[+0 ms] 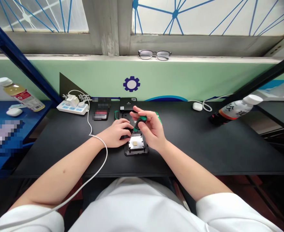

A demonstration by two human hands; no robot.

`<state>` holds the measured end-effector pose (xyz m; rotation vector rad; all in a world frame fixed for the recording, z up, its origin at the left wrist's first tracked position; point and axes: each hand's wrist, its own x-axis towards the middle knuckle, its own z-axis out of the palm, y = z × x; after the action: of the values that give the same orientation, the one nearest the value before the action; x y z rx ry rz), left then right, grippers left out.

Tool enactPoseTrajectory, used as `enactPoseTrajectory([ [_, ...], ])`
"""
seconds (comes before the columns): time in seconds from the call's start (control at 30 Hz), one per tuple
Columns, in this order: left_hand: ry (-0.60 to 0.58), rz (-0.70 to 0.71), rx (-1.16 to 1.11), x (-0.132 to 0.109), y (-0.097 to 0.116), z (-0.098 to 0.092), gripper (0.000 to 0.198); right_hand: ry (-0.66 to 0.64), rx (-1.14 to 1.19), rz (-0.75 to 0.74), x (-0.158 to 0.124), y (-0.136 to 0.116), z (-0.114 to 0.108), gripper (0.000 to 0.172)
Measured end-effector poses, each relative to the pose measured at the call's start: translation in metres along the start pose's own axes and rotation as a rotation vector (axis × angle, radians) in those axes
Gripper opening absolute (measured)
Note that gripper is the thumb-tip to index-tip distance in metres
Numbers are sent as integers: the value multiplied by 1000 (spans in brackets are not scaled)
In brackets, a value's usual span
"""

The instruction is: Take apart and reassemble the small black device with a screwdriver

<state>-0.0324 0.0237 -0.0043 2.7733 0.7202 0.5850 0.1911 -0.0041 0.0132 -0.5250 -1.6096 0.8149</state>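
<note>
A small black device (136,149) with a silver plate in its opened middle lies on the black table (192,145) in front of me. My left hand (116,132) rests on the device's far left side, fingers curled over its edge. My right hand (149,125) is closed round a green-handled screwdriver (140,122), whose tip points down at the device's upper left corner.
Behind the hands lie a black box (128,104) and a small black-and-red item (100,114). A white power strip (72,107) with a cable sits at the back left, an earbud case (197,106) and a bottle (236,110) to the right. Glasses (154,54) rest on the sill.
</note>
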Motion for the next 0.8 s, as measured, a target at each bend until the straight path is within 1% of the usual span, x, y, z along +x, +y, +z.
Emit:
enactPoseTrajectory([
  [0.13,-3,4,9,0,1,-1,11,32,-292,-129,4,-4,-8,30],
  [0.2,-3,6,8,0,2,-1,11,40,-335,-181,5,-5,-9,32],
  [0.27,6,8,1,0,2,-2,11,30,-300,-207,5,-5,-7,31],
  [0.37,5,-8,-14,1,2,-2,9,26,-189,-147,3,-4,-3,20],
  [0.4,1,-13,-18,1,1,-1,9,23,-146,-110,2,-3,-1,21],
  [0.5,-3,-7,-17,1,-1,0,10,20,-25,-24,-2,0,2,39],
  [0.57,1,0,-5,1,-2,2,12,13,18,3,-3,1,4,40],
  [0.67,1,-2,5,1,-3,3,14,-19,-25,-17,-3,1,2,36],
  [0.8,-21,-30,-6,1,-2,1,16,-9,-226,-104,2,-1,-4,35],
])
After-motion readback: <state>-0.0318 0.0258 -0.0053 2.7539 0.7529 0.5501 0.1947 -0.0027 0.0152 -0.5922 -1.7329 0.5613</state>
